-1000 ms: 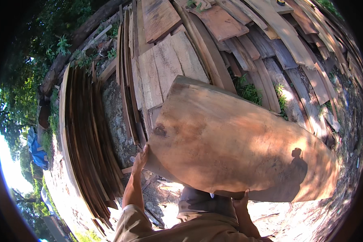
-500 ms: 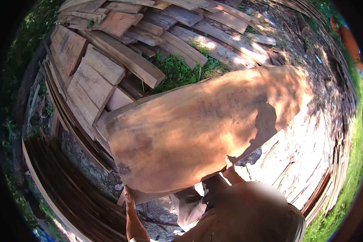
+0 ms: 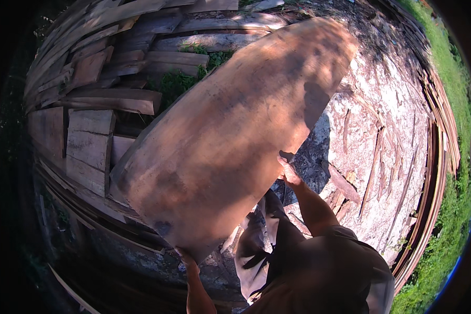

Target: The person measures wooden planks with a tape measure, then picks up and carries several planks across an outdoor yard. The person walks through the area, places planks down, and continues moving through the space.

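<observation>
A large, thick wooden slab (image 3: 220, 136), reddish brown with one curved long edge, is held tilted across the front of my body. Its far end points up and to the right; darker stains mark its near left part. My left hand (image 3: 187, 259) grips the near lower corner, most of its fingers hidden under the wood. Farther along the near long edge, my right hand (image 3: 289, 171) holds the slab with the thumb over the rim and the other fingers largely out of sight beneath.
Stacked planks (image 3: 89, 141) and loose boards (image 3: 120, 63) lie on the left and far left. Green weeds (image 3: 178, 81) grow among them. Long timber strips (image 3: 434, 172) run along the right, beside grass (image 3: 447, 225). Pale, debris-strewn ground (image 3: 377, 157) lies to the right.
The slab has turned in view, its far end swinging up and leftward and its near end dropping lower. Both hands keep their hold, and the whole view has shifted rightward.
</observation>
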Motion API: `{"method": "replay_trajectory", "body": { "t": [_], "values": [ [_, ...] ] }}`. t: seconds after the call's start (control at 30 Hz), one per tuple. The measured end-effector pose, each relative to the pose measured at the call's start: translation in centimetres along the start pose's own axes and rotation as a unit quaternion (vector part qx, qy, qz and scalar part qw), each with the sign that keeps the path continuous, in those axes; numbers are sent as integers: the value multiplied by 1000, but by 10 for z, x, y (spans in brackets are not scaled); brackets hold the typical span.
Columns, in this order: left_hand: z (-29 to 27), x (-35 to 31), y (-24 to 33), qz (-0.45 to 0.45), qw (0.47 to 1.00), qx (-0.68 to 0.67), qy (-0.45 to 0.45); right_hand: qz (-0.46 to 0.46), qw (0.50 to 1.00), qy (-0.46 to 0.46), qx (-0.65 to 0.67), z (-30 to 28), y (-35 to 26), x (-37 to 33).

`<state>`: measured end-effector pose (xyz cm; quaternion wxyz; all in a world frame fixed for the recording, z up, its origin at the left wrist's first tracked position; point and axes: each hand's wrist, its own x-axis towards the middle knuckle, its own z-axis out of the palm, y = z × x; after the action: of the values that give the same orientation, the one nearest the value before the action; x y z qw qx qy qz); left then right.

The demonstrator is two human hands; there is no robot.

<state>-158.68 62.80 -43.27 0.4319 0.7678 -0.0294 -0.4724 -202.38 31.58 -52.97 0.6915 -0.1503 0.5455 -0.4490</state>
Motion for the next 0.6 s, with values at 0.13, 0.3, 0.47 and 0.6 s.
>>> {"method": "replay_trajectory", "body": {
  "t": [0.13,0.3,0.47,0.6],
  "values": [
    [2,13,0,-19,998,-28,-54,19,963,69,-259,-26,-5,-86],
    [4,25,-10,40,991,-72,-105,58,942,204,-261,-121,13,-245],
    [21,18,-10,1,995,-21,-99,183,869,388,-245,-220,31,-385],
    [70,1,-1,-25,990,61,-124,141,827,429,-334,-242,21,-432]
  ]
}}
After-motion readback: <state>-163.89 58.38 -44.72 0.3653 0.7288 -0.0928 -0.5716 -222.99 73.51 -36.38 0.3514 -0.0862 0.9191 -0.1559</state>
